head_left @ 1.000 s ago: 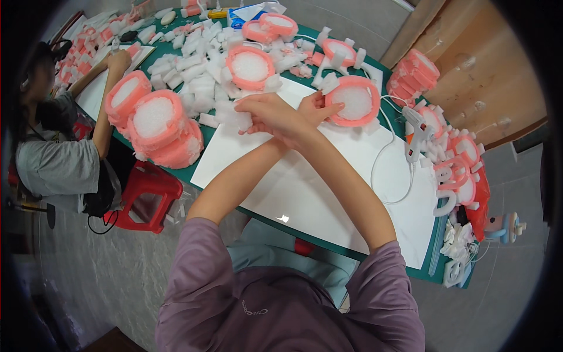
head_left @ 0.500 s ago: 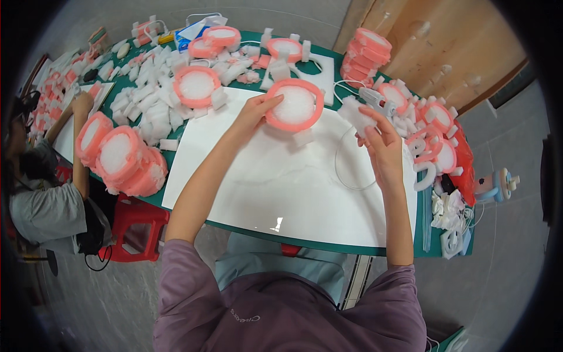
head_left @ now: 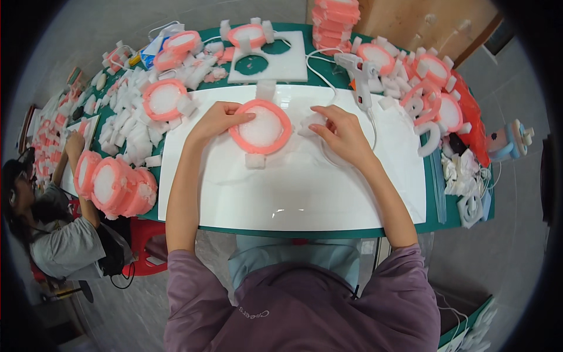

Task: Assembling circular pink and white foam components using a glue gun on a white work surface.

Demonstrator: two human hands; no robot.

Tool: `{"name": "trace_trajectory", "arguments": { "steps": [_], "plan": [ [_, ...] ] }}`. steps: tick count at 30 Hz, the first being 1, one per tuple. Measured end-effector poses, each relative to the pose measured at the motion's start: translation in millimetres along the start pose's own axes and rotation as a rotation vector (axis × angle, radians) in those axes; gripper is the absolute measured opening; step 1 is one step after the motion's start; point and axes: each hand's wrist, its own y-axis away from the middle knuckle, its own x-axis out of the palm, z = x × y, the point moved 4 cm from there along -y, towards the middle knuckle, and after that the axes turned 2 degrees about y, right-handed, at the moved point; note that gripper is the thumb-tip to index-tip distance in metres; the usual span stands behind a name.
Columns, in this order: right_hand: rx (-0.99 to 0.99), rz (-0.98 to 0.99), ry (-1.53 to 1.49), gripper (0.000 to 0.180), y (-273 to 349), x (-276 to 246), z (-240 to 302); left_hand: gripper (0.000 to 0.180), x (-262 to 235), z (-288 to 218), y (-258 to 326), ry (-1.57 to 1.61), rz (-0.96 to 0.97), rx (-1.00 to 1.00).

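My left hand (head_left: 216, 121) grips the left rim of a round pink foam ring (head_left: 280, 141) with a white foam centre, its thumb over the front. White foam blocks stick out at the ring's top and bottom. Just right of the ring, my right hand (head_left: 343, 134) pinches a small white foam piece (head_left: 311, 123), apart from the ring. A white glue gun (head_left: 359, 75) with a cord stands beyond my right hand. Another pink foam ring (head_left: 164, 100) with a white centre lies to the left of my left hand.
A white sheet (head_left: 281, 205) covers the near part of the green table. Foam scraps (head_left: 126, 120) lie at the left, near stacked pink rings (head_left: 120, 188). A white board (head_left: 296, 58) with round holes lies at the back. A person (head_left: 70, 234) sits at the far left.
The view has shifted. Against the sheet, the ring has come nearer to me and leftward, and my right hand has brought the foam piece toward it. Both grips stay closed.
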Motion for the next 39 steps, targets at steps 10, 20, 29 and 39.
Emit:
{"name": "trace_trajectory", "arguments": {
  "steps": [10,20,29,39],
  "plan": [
    [-0.094,0.114,-0.034,0.046,-2,17,8,0.042,2,5,-4,-0.102,-0.073,0.032],
    [-0.063,0.168,-0.01,0.049,-9,25,12,0.047,1,5,-4,-0.246,-0.12,0.077],
    [-0.123,0.257,0.031,0.061,-14,27,12,0.044,6,-7,2,-0.34,-0.161,0.194],
    [-0.266,0.119,0.048,0.066,-11,32,7,0.04,6,-7,0,-0.37,-0.087,0.255]
  ]
}}
